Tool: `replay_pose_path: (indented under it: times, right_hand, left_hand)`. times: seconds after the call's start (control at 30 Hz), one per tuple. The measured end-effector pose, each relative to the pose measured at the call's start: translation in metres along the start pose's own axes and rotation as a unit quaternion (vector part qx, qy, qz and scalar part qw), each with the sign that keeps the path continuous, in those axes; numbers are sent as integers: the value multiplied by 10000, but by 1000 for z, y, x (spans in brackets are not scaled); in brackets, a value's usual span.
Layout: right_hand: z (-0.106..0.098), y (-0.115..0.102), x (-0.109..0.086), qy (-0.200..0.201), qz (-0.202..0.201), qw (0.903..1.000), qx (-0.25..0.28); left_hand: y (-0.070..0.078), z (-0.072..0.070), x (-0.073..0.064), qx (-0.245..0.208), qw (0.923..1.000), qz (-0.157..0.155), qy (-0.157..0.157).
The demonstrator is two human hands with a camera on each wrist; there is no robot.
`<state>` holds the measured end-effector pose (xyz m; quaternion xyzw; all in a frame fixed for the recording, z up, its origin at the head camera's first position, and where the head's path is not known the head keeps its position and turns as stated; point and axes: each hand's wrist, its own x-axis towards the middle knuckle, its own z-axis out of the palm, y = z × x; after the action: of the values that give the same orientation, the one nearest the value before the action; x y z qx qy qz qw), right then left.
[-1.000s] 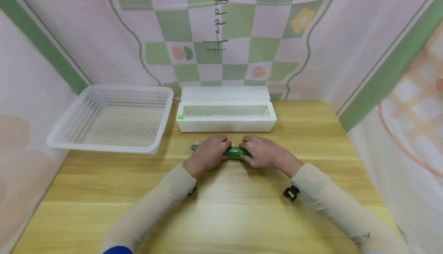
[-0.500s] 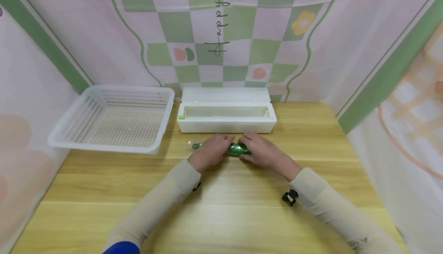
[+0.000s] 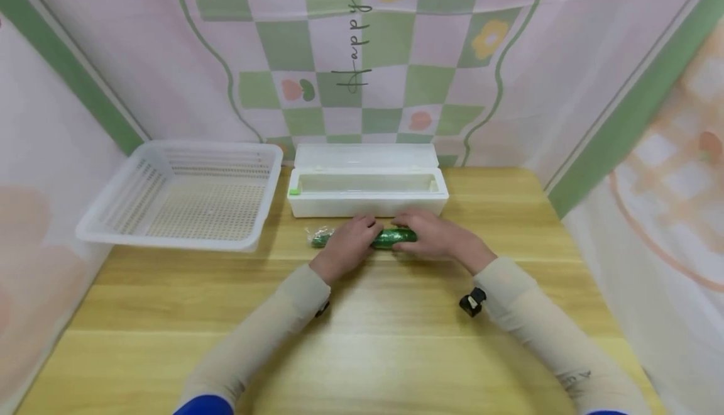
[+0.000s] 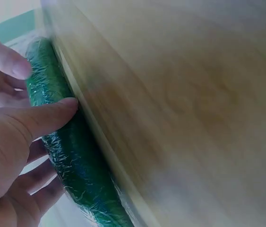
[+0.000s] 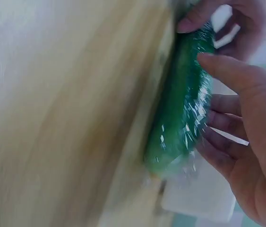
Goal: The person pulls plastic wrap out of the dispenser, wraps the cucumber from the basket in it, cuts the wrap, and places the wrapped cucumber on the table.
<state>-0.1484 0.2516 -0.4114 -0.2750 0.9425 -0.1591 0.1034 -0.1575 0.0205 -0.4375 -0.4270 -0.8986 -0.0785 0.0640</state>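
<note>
A green cucumber (image 3: pixel 394 237) in clear, shiny plastic wrap lies crosswise on the table, in front of the white box. My left hand (image 3: pixel 349 243) grips its left-middle stretch; in the left wrist view the thumb (image 4: pixel 52 116) is on the near side and the fingers curl behind. Loose wrap (image 3: pixel 317 234) bunches around the left end, past that hand. My right hand (image 3: pixel 432 236) holds the right part between thumb and fingers. In the right wrist view, that end of the cucumber (image 5: pixel 170 142) shows, with film sticking out past it. The hands hide parts of the cucumber in the head view.
Behind the hands stands a white cling film box (image 3: pixel 370 207), lid (image 3: pixel 366 156) raised, with a green tab (image 3: pixel 294 192) at its left. A white plastic basket (image 3: pixel 170 239) sits at the back left. A patterned curtain (image 3: pixel 362 44) hangs behind the wooden table (image 3: pixel 373 352).
The cucumber and both hands have moved slightly away, toward the box. More of the cucumber's left end and its loose wrap shows now.
</note>
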Motion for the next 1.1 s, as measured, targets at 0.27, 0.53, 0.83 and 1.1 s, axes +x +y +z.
replay_pose_path:
  times: [0.27, 0.53, 0.83, 1.1]
  right_hand:
    - [-5, 8, -17, 85, 20, 9995, -304]
    - [3, 15, -20, -96, 222, 9997, 103]
    - [2, 23, -22, -411, 267, 9962, 720]
    - [-1, 31, -34, -2, 521, 9914, 1201]
  left_hand:
    - [-4, -5, 1, -36, 9991, -50, -409]
    - [-1, -9, 0, -77, 9976, -101, -683]
    - [3, 4, -7, 146, 9997, -137, -153]
    - [-3, -3, -14, -96, 9998, -76, -123]
